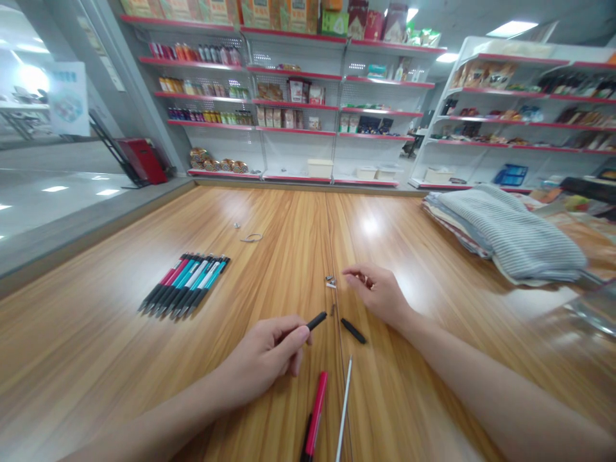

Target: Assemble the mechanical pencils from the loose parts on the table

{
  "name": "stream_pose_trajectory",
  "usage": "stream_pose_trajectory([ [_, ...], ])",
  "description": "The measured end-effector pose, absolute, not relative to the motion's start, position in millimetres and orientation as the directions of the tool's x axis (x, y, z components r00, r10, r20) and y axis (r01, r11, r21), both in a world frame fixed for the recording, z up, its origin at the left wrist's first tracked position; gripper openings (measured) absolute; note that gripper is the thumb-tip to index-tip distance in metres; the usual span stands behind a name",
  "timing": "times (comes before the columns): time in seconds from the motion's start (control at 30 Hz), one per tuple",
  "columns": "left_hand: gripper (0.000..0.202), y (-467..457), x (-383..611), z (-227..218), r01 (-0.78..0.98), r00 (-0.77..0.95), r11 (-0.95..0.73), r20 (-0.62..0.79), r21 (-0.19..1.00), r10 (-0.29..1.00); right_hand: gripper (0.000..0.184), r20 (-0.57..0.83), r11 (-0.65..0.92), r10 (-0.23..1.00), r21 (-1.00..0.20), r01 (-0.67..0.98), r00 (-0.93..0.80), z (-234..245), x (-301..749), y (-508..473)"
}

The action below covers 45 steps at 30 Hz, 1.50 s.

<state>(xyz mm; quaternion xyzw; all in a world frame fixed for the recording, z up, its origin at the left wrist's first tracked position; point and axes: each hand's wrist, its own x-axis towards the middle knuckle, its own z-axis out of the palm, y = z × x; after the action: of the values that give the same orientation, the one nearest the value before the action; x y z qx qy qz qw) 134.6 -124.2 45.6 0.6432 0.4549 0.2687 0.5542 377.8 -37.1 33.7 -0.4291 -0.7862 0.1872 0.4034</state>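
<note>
My left hand pinches a short black pen piece between thumb and fingers, its free end pointing up and right. To the right, my right hand hovers with fingers slightly apart and nothing visible in them. Just left of its fingertips lie small metal and white pen parts. A small spring-like piece is closer to the held part. Another black pen piece rests below my right hand. Nearer to me are a pink pen barrel and a thin white ink refill.
A row of assembled pens in pink, blue and white lies at the left of the wooden table. Beyond it are a thin ring and a tiny piece. Folded striped cloths are piled at right. Stocked shelves stand behind.
</note>
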Motion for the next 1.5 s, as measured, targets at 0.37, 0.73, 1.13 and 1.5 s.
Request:
stream_pose_trajectory([
  [0.37,0.033,-122,136,44,0.161,0.441,0.114,-0.175,0.98,0.88,0.022,0.377,0.585,0.809,-0.437,0.683,-0.451,26,375,-30],
  [0.73,0.029,-123,135,40,0.105,0.449,0.144,-0.177,0.984,0.876,0.017,0.404,0.626,0.778,-0.44,0.644,-0.481,25,377,-33],
  [1.13,0.026,-123,135,40,0.076,0.437,0.147,-0.165,0.986,0.884,0.017,0.385,0.597,0.802,-0.499,0.628,-0.456,27,378,-32],
  [1.5,0.027,-124,136,44,0.085,0.443,0.127,-0.152,0.988,0.883,0.011,0.539,0.715,0.697,-0.465,0.523,-0.473,33,371,-43],
])
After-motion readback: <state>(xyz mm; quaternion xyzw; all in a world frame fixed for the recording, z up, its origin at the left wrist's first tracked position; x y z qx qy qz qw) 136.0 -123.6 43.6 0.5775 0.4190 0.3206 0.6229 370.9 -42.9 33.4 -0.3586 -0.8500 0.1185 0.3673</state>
